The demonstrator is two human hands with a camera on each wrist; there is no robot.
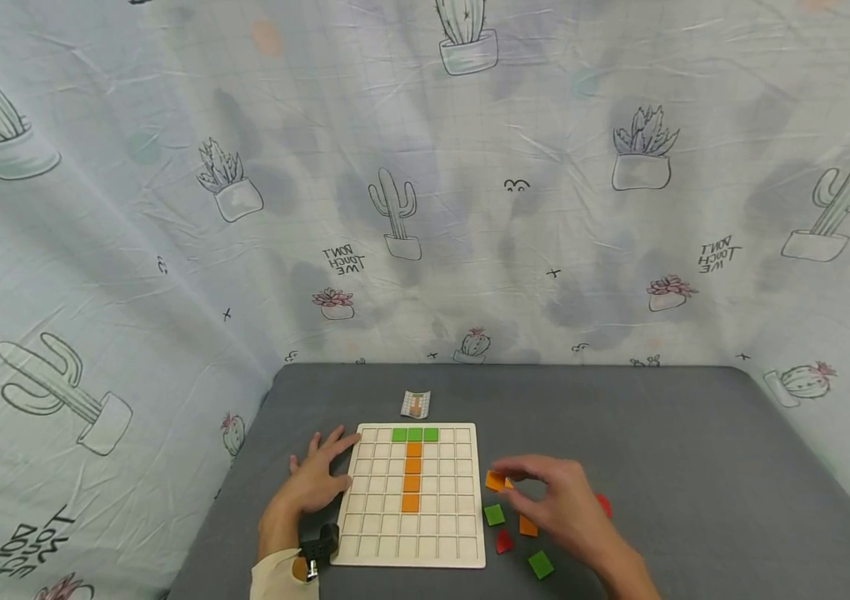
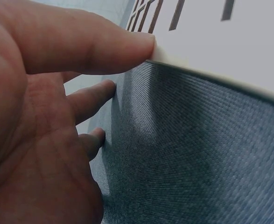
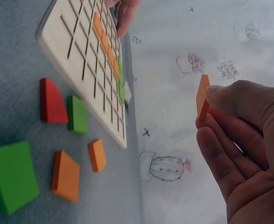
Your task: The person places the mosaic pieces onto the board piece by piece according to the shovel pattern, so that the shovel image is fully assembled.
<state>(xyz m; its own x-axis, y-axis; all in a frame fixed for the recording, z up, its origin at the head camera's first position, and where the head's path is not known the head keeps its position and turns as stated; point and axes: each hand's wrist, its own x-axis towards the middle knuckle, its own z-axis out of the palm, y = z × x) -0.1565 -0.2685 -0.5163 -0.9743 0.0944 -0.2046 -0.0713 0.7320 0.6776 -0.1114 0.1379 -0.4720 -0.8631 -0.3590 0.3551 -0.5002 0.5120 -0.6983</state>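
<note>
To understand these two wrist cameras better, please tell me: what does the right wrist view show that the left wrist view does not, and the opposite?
Only the right wrist view: the right hand pinching an orange tile, loose green tiles, loose orange tiles, a red piece, and the orange row and green row on the board.

Only the left wrist view: the palm of the left hand and its thumb touching the board's edge.

Both: part of that hand, the board's grid and the grey table.

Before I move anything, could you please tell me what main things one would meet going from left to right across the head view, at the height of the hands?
Left hand → grid board → pinched orange tile → right hand.
</note>
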